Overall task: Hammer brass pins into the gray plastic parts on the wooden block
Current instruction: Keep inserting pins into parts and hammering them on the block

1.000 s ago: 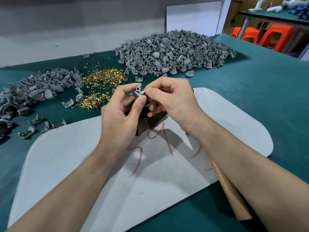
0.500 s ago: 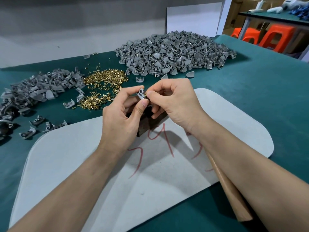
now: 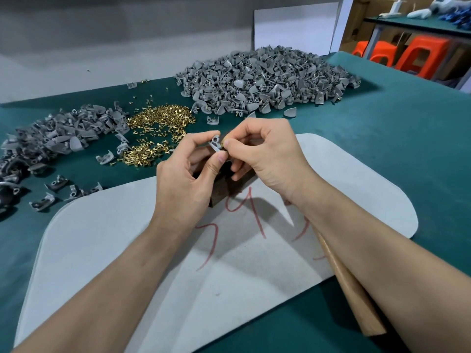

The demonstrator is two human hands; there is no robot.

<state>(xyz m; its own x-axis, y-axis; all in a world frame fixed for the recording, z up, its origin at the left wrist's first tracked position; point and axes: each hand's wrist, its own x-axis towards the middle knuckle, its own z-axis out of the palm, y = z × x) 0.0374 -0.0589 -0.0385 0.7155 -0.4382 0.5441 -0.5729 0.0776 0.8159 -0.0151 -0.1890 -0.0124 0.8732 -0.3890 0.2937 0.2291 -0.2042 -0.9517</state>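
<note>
A: Where's the part?
B: The left grip point(image 3: 188, 174) pinches the gray part point(image 3: 215, 144) above the wooden block point(image 3: 219, 193).
A: And the pin?
B: The right grip point(image 3: 265, 154) pinches a brass pin point(image 3: 224, 143) against its right side (axis seemingly crosswise).

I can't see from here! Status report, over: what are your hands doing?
Left hand pinches gray part, right hand pinches brass pin against it. Wooden block beneath, partly hidden. Hammer handle under right forearm.
</note>
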